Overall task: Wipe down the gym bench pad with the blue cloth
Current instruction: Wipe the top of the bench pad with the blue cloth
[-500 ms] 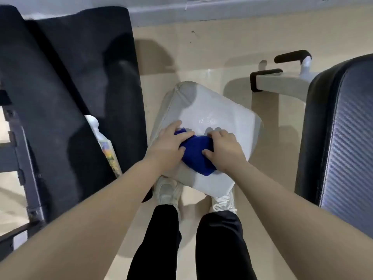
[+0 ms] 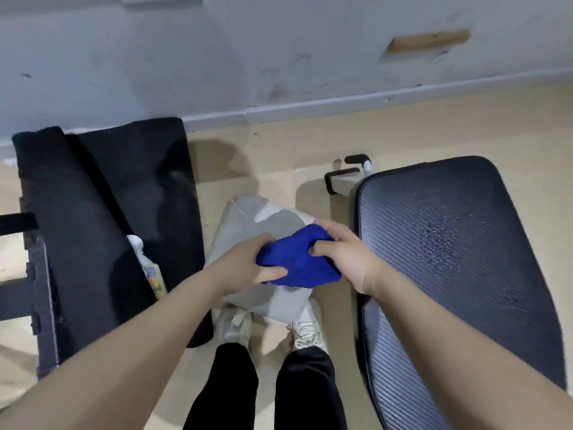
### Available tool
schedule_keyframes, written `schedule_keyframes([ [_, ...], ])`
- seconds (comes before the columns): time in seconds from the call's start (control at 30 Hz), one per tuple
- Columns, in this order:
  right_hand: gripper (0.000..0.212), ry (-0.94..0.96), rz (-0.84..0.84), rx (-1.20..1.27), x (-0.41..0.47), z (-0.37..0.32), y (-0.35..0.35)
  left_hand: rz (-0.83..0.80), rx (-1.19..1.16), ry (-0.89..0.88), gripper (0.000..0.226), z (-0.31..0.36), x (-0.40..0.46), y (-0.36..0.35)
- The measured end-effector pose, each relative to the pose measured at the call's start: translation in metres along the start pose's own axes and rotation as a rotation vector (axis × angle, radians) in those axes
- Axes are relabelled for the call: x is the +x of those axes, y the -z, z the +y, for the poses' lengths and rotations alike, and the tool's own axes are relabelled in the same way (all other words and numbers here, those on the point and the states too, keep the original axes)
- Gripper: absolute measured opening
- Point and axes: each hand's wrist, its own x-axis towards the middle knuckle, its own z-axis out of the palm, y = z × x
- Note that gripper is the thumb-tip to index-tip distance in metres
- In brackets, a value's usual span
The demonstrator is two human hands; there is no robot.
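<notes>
Black mat [image 2: 102,212] far L, spray bottle [image 2: 148,268] at its edge. L hand [image 2: 248,268] & R hand [image 2: 341,259] both pinch bunched blue cloth [image 2: 297,262] above grey bag [image 2: 248,218], just L of bench pad [image 2: 459,274]. Pad's long axis runs near-to-far, droplets mid-surface; open floor [image 2: 310,141] beyond.

Scuffed pale grey wall [image 2: 279,57] with baseboard, beige floor [image 2: 403,135], black rolled mat [image 2: 108,197] at left

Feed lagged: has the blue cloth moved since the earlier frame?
Yes. The blue cloth has shifted right across the grey bag, toward the bench pad.
</notes>
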Motion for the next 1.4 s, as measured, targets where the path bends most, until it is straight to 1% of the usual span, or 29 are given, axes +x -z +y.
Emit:
schedule_keyframes([
  [0.07, 0.021, 0.025, 0.089, 0.146, -0.026, -0.018, 0.024, -0.029, -0.208, 0.019, 0.038, 0.035, -0.011, -0.002],
  [0.1, 0.023, 0.043, 0.154, 0.181, -0.038, -0.023, 0.036, -0.032, -0.32, 0.021, 0.038, 0.055, -0.014, -0.006],
  [0.17, 0.023, 0.116, 0.339, 0.063, -0.058, -0.03, 0.056, -0.016, -0.53, 0.046, 0.024, 0.093, -0.019, -0.019],
  [0.2, 0.019, 0.165, 0.439, -0.028, -0.067, -0.03, 0.063, 0.018, -0.571, 0.073, 0.015, 0.111, -0.019, -0.029],
  [0.27, 0.015, 0.247, 0.575, -0.182, -0.086, -0.028, 0.074, 0.076, -0.642, 0.138, 0.017, 0.143, -0.017, -0.051],
  [0.3, 0.016, 0.278, 0.583, -0.252, -0.093, -0.023, 0.076, 0.081, -0.729, 0.175, 0.019, 0.157, -0.016, -0.063],
  [0.33, 0.022, 0.304, 0.554, -0.341, -0.098, -0.016, 0.077, 0.054, -0.821, 0.207, 0.02, 0.171, -0.013, -0.072],
  [0.4, 0.05, 0.326, 0.471, -0.559, -0.103, 0.002, 0.08, -0.066, -0.945, 0.211, 0.026, 0.191, -0.005, -0.087],
  [0.43, 0.064, 0.316, 0.471, -0.634, -0.105, 0.011, 0.085, -0.14, -0.963, 0.198, 0.032, 0.199, 0.0, -0.092],
  [0.47, 0.074, 0.308, 0.505, -0.665, -0.105, 0.02, 0.093, -0.218, -0.948, 0.17, 0.039, 0.204, 0.006, -0.095],
  [0.5, 0.078, 0.316, 0.56, -0.661, -0.106, 0.029, 0.103, -0.305, -0.905, 0.144, 0.044, 0.207, 0.013, -0.099],
  [0.57, 0.072, 0.342, 0.687, -0.642, -0.105, 0.049, 0.128, -0.398, -0.749, 0.134, 0.047, 0.216, 0.026, -0.112],
  [0.6, 0.067, 0.349, 0.727, -0.681, -0.103, 0.058, 0.14, -0.376, -0.632, 0.121, 0.043, 0.219, 0.033, -0.12],
  [0.63, 0.064, 0.353, 0.744, -0.76, -0.099, 0.065, 0.149, -0.31, -0.476, 0.078, 0.036, 0.219, 0.04, -0.128],
  [0.7, 0.062, 0.348, 0.775, -0.925, -0.087, 0.074, 0.167, -0.025, -0.042, -0.079, 0.028, 0.214, 0.061, -0.138],
  [0.73, 0.062, 0.335, 0.827, -0.968, -0.08, 0.074, 0.177, 0.112, 0.172, -0.175, 0.029, 0.209, 0.073, -0.138],
  [0.77, 0.061, 0.315, 0.896, -0.99, -0.071, 0.072, 0.189, 0.202, 0.359, -0.206, 0.037, 0.204, 0.085, -0.135],
  [0.8, 0.06, 0.291, 0.966, -1.007, -0.061, 0.069, 0.204, 0.257, 0.466, -0.143, 0.052, 0.198, 0.095, -0.129],
  [0.83, 0.058, 0.256, 1.017, -1.025, -0.051, 0.065, 0.219, 0.307, 0.521, -0.038, 0.065, 0.192, 0.103, -0.122],
  [0.9, 0.055, 0.164, 1.046, -1.082, -0.028, 0.055, 0.244, 0.353, 0.487, 0.128, 0.076, 0.18, 0.117, -0.111],
  [0.93, 0.053, 0.132, 1.065, -1.1, -0.017, 0.051, 0.25, 0.331, 0.433, 0.16, 0.078, 0.173, 0.124, -0.109],
  [1.0, 0.048, 0.081, 1.111, -1.061, 0.0, 0.048, 0.251, 0.279, 0.384, 0.154, 0.083, 0.163, 0.133, -0.109],
  [1.07, 0.047, 0.076, 1.139, -1.027, 0.006, 0.052, 0.238, 0.257, 0.37, 0.139, 0.09, 0.157, 0.136, -0.11],
  [1.13, 0.047, 0.168, 1.107, -1.073, 0.001, 0.059, 0.217, 0.242, 0.334, 0.135, 0.095, 0.156, 0.136, -0.108],
  [1.2, 0.051, 0.33, 1.005, -1.196, -0.006, 0.067, 0.206, 0.215, 0.276, 0.123, 0.095, 0.157, 0.133, -0.105],
  [1.27, 0.053, 0.459, 0.866, -1.337, -0.006, 0.066, 0.221, 0.202, 0.239, 0.109, 0.092, 0.158, 0.131, -0.103],
  [1.3, 0.051, 0.469, 0.849, -1.365, -0.003, 0.059, 0.233, 0.207, 0.238, 0.099, 0.089, 0.158, 0.132, -0.102],
  [1.33, 0.047, 0.425, 0.886, -1.357, 0.002, 0.05, 0.244, 0.213, 0.243, 0.092, 0.086, 0.157, 0.133, -0.102],
  [1.4, 0.041, 0.246, 1.018, -1.211, 0.016, 0.031, 0.261, 0.215, 0.238, 0.091, 0.082, 0.153, 0.134, -0.103],
])
